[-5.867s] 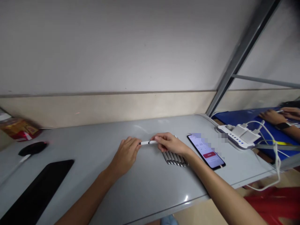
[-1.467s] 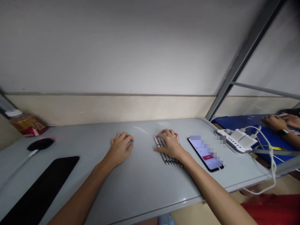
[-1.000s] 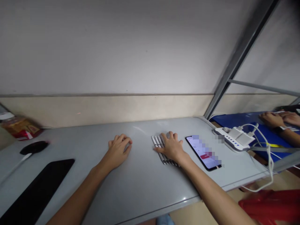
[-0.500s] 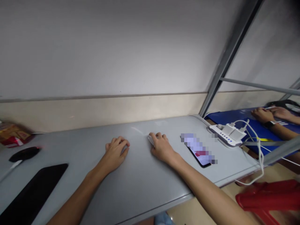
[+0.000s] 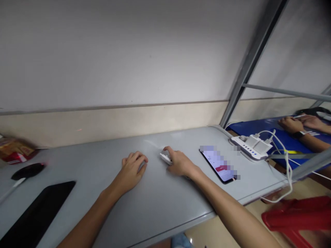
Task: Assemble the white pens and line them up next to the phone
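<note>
I see a bunch of white pens near the middle of the frame, on the grey bench. The right hand has its fingers closed around them, and the palm hides most of the bunch. The pens lie side by side, all slanting the same way. One set of ends pokes out toward the upper left, and the long way of the bunch runs down to the lower right, under the hand. I cannot count them.

The left hand rests on the bench just left of the middle. Its fingers are bent and loose, with a gap by the thumb.

At the left edge is a bottle with a red and gold label, cut off by the frame. I cannot tell what is inside.

A phone lies right of the pens, slanting the same way. Past it, a white power strip holds two white plugs. A long black thing lies flat in the lower left.
</note>
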`<state>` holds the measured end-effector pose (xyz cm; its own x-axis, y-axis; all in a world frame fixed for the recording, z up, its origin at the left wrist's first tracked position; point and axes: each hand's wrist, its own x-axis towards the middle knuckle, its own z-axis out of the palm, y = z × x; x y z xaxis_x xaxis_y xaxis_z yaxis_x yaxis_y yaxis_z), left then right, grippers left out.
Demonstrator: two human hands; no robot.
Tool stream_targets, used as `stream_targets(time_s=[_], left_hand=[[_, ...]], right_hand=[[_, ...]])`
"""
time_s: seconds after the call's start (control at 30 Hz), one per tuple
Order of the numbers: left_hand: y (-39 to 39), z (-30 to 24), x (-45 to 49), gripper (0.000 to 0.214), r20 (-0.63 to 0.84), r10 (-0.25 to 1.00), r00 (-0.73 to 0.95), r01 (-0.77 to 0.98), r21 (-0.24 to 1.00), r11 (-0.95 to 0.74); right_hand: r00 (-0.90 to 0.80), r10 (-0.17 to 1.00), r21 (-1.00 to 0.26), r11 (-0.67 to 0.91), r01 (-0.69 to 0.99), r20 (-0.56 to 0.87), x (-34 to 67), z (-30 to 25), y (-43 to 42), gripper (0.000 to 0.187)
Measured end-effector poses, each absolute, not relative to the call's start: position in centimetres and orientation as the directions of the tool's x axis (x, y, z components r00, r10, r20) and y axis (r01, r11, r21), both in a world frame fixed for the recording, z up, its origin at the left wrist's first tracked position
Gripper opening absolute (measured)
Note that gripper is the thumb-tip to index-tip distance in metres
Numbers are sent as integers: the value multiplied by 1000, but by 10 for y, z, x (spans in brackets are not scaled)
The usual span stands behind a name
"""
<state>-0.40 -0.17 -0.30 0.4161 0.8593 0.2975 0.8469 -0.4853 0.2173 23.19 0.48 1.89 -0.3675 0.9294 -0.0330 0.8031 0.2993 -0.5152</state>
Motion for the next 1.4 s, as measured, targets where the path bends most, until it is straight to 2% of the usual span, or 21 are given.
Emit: stream_targets(time_s=[0.1,0.23,0.3,0.37,0.57,0.67,0.8,0.9,1.1,1.2,1.33,1.4], left_hand=[[-4,0,-1,20,293,859,420,843,224,-489],[-7,4,2,19,293,860,419,840,236,-489],[-8,4,3,19,301,855,423,835,237,-496],[-8,5,4,19,313,849,426,829,241,-505],[-10,6,8,19,323,840,436,811,263,-522],[-9,6,11,18,347,825,446,787,287,-546],[-9,5,17,18,385,790,477,719,346,-603],[-11,6,21,17,397,775,492,684,374,-626],[-11,7,20,17,390,773,501,693,354,-628],[-11,6,18,16,396,771,499,687,361,-631],[-14,2,22,15,411,772,485,637,439,-634],[-18,1,28,26,417,777,472,593,501,-630]], right_hand=[[-364,931,-510,306,804,-15,231,16,5,66],[-315,949,-500,260,826,-26,233,18,5,33],[-275,961,-518,229,824,-13,237,21,5,27],[-277,960,-595,242,767,34,242,24,7,29],[-229,932,-778,362,514,283,244,28,10,22],[-174,890,-851,455,262,422,238,32,9,22],[-35,855,-853,512,-98,517,229,37,7,27],[41,850,-821,518,-242,524,225,34,7,31],[20,842,-822,531,-206,539,222,22,10,32],[18,833,-816,546,-190,553,221,21,9,40],[-22,802,-800,594,-82,598,216,21,2,47],[-46,790,-791,611,-23,612,212,21,-3,51]])
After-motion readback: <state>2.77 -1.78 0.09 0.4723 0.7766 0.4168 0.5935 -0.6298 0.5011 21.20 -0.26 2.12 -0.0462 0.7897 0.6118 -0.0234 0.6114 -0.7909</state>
